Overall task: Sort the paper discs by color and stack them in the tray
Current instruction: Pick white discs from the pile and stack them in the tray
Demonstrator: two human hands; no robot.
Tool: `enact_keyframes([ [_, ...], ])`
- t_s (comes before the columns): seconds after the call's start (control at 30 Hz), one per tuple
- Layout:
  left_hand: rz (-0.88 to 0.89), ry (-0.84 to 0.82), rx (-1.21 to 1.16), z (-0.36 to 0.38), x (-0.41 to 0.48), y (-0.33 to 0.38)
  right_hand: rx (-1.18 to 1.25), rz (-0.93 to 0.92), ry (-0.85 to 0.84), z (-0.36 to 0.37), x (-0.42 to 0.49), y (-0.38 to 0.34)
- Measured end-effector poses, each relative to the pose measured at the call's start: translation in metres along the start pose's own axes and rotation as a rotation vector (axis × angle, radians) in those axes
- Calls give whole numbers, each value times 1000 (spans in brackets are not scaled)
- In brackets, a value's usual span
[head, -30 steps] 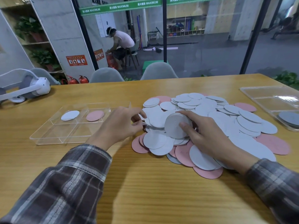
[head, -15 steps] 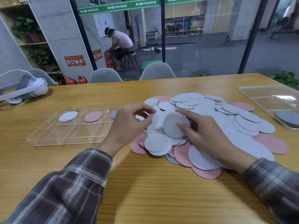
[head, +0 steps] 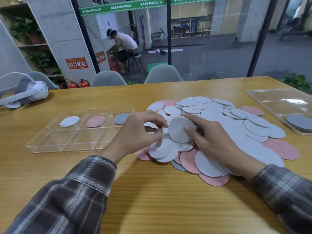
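A heap of white, pink and grey paper discs (head: 219,119) covers the table's middle right. My right hand (head: 209,141) grips a small stack of white discs (head: 179,129), tilted up above the heap's near left part. My left hand (head: 140,132) pinches one white disc (head: 161,137) by its edge, right beside that stack. To the left lies a clear compartment tray (head: 50,142); its back row holds one white disc (head: 69,121), one pink disc (head: 96,121) and one grey disc (head: 121,118), each in its own compartment.
A second clear tray (head: 276,98) sits at the far right with a grey disc (head: 299,122) in its near part. A white headset (head: 25,92) lies at the table's far left. Grey chairs (head: 162,74) stand behind the table.
My left hand has lifted from the heap's left edge and closed on a white disc beside the stack. My right hand has kept the stack, raising it slightly.
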State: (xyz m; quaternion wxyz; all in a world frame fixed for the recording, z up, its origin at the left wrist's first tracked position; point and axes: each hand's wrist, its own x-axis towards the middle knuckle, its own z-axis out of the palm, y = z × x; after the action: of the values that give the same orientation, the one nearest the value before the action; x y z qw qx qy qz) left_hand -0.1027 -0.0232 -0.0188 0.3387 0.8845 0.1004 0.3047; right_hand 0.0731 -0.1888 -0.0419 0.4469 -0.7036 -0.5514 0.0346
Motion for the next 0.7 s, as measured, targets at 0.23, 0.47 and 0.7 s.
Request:
enact_keyframes([
  [0.23,79,123,38,9,4,-3,68,-7,-54,0,-1,-4],
  [0.47,6,190,6,25,2,2,-21,-60,-67,1,-1,-6],
  [0.7,-281,-255,129,-5,-4,-3,-114,-70,-21,-3,2,0],
])
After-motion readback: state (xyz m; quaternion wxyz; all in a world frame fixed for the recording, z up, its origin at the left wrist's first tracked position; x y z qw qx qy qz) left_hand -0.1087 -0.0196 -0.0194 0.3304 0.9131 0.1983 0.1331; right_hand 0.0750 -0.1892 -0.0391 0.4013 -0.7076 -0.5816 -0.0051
